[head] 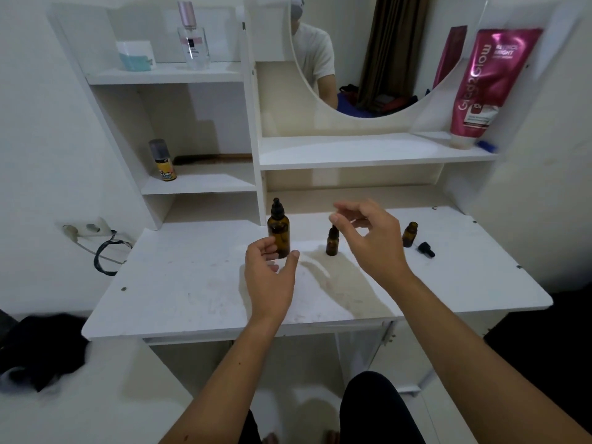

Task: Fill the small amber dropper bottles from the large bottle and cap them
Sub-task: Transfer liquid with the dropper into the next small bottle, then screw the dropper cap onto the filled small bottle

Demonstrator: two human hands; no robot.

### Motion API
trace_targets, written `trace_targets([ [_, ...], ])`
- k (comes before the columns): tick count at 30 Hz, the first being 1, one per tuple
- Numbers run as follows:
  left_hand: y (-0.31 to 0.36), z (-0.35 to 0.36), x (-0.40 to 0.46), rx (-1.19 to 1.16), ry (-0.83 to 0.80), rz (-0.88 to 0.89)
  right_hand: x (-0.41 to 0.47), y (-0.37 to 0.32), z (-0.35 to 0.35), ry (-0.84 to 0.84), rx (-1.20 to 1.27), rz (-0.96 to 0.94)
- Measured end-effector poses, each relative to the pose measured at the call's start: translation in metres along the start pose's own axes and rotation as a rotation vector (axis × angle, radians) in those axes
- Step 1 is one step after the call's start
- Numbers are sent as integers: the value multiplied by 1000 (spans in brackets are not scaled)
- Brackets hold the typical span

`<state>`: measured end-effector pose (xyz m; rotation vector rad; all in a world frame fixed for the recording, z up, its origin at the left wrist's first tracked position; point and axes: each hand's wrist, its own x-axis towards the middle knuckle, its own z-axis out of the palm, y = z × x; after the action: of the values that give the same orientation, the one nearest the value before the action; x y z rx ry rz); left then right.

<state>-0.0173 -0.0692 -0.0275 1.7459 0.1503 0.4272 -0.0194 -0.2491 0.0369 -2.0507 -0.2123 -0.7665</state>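
White desk (pixel 179 293), front edge bare; L hand (pixel 269 277) & R hand (pixel 368 235) open, empty, nr large bottle (pixel 279 232).

Single head view — looks forward-down, near white vanity desk (pixel 192 293), wide-angle.

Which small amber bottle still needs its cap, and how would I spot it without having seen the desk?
Start at the white desk top below the round mirror and look to its right side, beyond the right hand. The uncapped small bottle stands upright there with its neck open. Unlike the capped small bottle nearer the middle, it has a loose black dropper cap lying beside it.
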Motion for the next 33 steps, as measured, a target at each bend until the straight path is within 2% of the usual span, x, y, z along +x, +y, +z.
trace_targets([
  [3, 6, 17, -16, -33, -70, 14, -19, 27, -32, 22, -61, 58],
  [7, 14, 49, -35, 2, -265, 76, -39, 68, -62, 55, -224, 193],
  [13, 21, 89, -42, 23, -452, 104, -40, 95, -67, -56, -330, 346],
  [20, 19, 117, -31, 43, -501, 89, -32, 102, -61, -68, -375, 436],
  [27, 20, 144, -18, 77, -448, 124, -34, 96, -80, 139, -149, 460],
  [30, 19, 150, -14, 66, -424, 138, -26, 91, -89, 159, -37, 422],
  [33, 20, 152, -12, 45, -405, 136, -17, 88, -93, 105, -27, 369],
])
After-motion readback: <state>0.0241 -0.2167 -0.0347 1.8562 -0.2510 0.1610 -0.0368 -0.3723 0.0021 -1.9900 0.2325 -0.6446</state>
